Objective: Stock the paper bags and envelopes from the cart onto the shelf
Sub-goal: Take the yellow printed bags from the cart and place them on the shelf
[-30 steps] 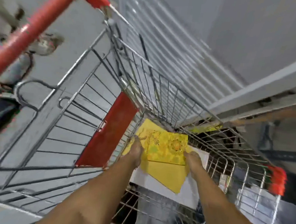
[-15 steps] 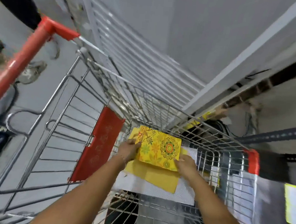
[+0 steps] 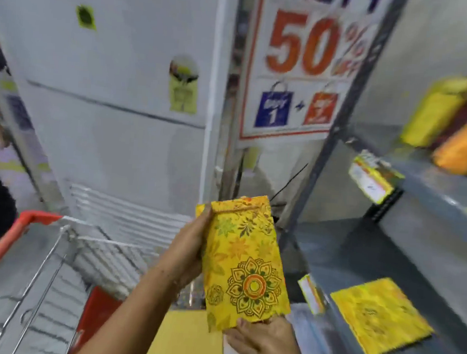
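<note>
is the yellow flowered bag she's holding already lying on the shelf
No, the yellow flowered bag is held up in the air by the left hand and right hand, short of the grey shelf.

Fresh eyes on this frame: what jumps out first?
The yellow floral paper bag held up at centre, left hand gripping its side and right hand under its bottom edge. Behind it, a big 50% off sign hangs beside the grey shelf, where a matching yellow bag lies flat at lower right. The cart's red handle cuts across lower left.
</note>
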A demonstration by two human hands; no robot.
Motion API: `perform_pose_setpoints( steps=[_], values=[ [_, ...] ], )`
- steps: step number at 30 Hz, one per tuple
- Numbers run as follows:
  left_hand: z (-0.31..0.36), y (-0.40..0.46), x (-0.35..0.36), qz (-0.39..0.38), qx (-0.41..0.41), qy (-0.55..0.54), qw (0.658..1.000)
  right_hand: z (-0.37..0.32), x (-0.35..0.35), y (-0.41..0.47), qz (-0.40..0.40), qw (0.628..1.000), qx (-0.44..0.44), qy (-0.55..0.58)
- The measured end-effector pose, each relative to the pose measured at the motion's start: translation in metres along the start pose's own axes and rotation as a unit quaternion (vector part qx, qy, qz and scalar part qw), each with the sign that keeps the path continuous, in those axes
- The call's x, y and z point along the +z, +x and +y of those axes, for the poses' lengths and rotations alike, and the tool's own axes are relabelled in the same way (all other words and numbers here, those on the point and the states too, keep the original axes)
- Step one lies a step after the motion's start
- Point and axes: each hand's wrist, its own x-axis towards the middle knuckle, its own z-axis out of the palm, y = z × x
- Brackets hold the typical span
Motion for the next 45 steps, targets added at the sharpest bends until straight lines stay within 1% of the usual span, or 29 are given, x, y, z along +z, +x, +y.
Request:
perform_pose_setpoints(
  steps=[3,5,8,10,13,17,19,21,22,24,25,26,28,29,30,31,34,35,36,38,40,43,44,45],
  values=[
    [0.018,-0.02,0.06,-0.089,-0.005,0.005,0.996,-0.026,0.004,-0.046,-0.005,0.995,-0.087,0.047],
    [0.027,-0.041,0.098,-0.148,0.003,0.017,0.989,-0.042,0.005,-0.081,0.023,0.986,-0.151,0.064],
    [0.037,-0.071,0.139,-0.209,0.037,0.036,0.977,-0.062,0.01,-0.124,0.025,0.969,-0.238,0.06],
    [0.042,-0.084,0.156,-0.239,0.055,0.055,0.968,-0.072,0.006,-0.138,0.028,0.958,-0.278,0.067],
    [0.045,-0.102,0.175,-0.272,0.062,0.08,0.957,-0.076,0.007,-0.157,0.06,0.946,-0.312,0.065],
    [0.031,-0.111,0.186,-0.302,0.07,0.125,0.942,-0.075,-0.001,-0.168,0.058,0.94,-0.329,0.071],
    [0.017,-0.11,0.188,-0.299,0.059,0.123,0.944,-0.076,-0.012,-0.174,0.089,0.931,-0.345,0.073],
    [0.003,-0.105,0.184,-0.298,0.038,0.108,0.948,-0.074,-0.029,-0.179,0.093,0.924,-0.357,0.097],
    [-0.004,-0.1,0.18,-0.305,0.021,0.1,0.947,-0.072,-0.043,-0.18,0.117,0.92,-0.358,0.105],
    [-0.018,-0.088,0.171,-0.319,-0.024,0.098,0.942,-0.064,-0.078,-0.181,0.168,0.92,-0.345,0.078],
    [-0.027,-0.08,0.163,-0.323,-0.052,0.105,0.939,-0.062,-0.09,-0.181,0.203,0.922,-0.324,0.06],
    [-0.038,-0.073,0.157,-0.327,-0.087,0.113,0.934,-0.058,-0.103,-0.182,0.219,0.926,-0.304,0.034],
    [-0.061,-0.058,0.147,-0.319,-0.146,0.135,0.927,-0.049,-0.12,-0.179,0.241,0.941,-0.237,-0.016],
    [-0.073,-0.046,0.145,-0.304,-0.17,0.151,0.925,-0.045,-0.128,-0.172,0.252,0.945,-0.205,-0.033],
    [-0.089,-0.024,0.152,-0.301,-0.203,0.184,0.913,-0.039,-0.145,-0.159,0.271,0.946,-0.178,-0.028],
    [-0.098,-0.015,0.154,-0.284,-0.208,0.211,0.912,-0.035,-0.151,-0.152,0.278,0.947,-0.159,-0.039],
    [-0.126,0.016,0.167,-0.234,-0.189,0.288,0.909,-0.026,-0.172,-0.135,0.317,0.936,-0.14,-0.055],
    [-0.132,0.022,0.172,-0.221,-0.17,0.306,0.91,-0.026,-0.178,-0.132,0.333,0.93,-0.141,-0.059],
    [-0.139,0.032,0.176,-0.219,-0.15,0.32,0.909,-0.027,-0.184,-0.126,0.358,0.921,-0.14,-0.063],
    [-0.156,0.07,0.186,-0.222,-0.118,0.364,0.897,-0.032,-0.205,-0.107,0.413,0.898,-0.14,-0.051],
    [-0.17,0.099,0.194,-0.226,-0.094,0.422,0.873,-0.036,-0.221,-0.092,0.449,0.882,-0.138,-0.032],
    [-0.185,0.125,0.208,-0.241,-0.044,0.496,0.833,-0.038,-0.243,-0.07,0.477,0.869,-0.134,-0.017],
    [-0.19,0.134,0.21,-0.238,-0.018,0.537,0.809,-0.039,-0.248,-0.061,0.488,0.863,-0.128,-0.014],
    [-0.195,0.14,0.213,-0.228,0.009,0.585,0.778,-0.038,-0.253,-0.052,0.499,0.858,-0.124,-0.01]
  ],
)
